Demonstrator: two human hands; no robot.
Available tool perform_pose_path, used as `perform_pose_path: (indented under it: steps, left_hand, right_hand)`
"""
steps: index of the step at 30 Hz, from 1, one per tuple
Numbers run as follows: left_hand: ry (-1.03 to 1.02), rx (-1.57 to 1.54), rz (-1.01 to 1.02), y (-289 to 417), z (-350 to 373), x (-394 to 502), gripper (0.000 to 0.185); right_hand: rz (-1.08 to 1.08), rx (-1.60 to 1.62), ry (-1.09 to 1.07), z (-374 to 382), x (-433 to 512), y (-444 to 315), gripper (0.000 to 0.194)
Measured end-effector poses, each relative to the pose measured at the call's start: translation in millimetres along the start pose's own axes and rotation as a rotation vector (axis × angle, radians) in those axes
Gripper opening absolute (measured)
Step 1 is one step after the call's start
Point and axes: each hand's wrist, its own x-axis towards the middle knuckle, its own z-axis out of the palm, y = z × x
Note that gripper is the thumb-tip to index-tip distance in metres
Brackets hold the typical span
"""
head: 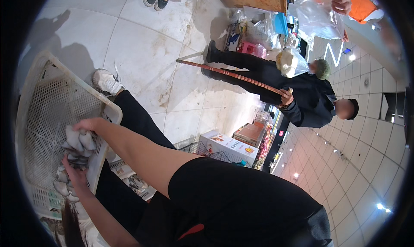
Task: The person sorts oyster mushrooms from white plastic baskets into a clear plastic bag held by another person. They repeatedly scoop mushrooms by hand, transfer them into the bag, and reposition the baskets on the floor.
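Observation:
Pale grey-white mushrooms, seemingly oyster mushrooms (79,140), form a clump over a white perforated plastic crate (55,95) at the left. My right hand (87,125), the upper one in the picture, grips the top of the clump, its fingers partly hidden. Lower down, my left hand (77,177) holds more mushrooms (63,185), one digit raised along the clump. The crate's mesh floor shows beside both hands. Past my forearm, a second white crate (148,193) holds similar pale pieces.
My legs and white shoe (106,81) are beside the crate. A person in black (304,101) stands on the tiles with a reddish stick (233,75). Another person's hand (341,1) is near a plastic bag (320,19). A printed white box (229,145) adjoins a wire basket (197,148).

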Motion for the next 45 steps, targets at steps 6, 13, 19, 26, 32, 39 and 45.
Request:
perform_pose_path:
  steps: [6,13,19,26,32,39,45]
  left_hand:
    - [-0.053,-0.056,-0.086,6,-2,8,0.074]
    - [-0.216,-0.163,-0.141,10,-18,16,0.061]
    - [-0.035,-0.329,0.094,-22,-21,26,0.068]
    - [0.061,-0.162,0.238,-17,-1,7,0.083]
    - [0.088,-0.274,0.222,-32,0,-5,0.079]
    - [-0.040,-0.426,0.315,-17,6,-54,0.075]
    - [-0.002,-0.342,0.700,33,22,-114,0.077]
  right_hand:
    - [-0.032,0.171,-0.134,0,1,-7,0.053]
    - [0.016,0.401,-0.194,1,33,-1,0.064]
    - [0.049,0.528,-0.589,6,28,-1,0.053]
    - [0.058,0.426,-0.451,10,19,-12,0.059]
    - [0.011,0.394,-0.357,13,1,-7,0.048]
    - [-0.103,0.406,-0.558,13,-42,-21,0.064]
    - [0.723,1.160,-0.758,54,-126,-99,0.058]
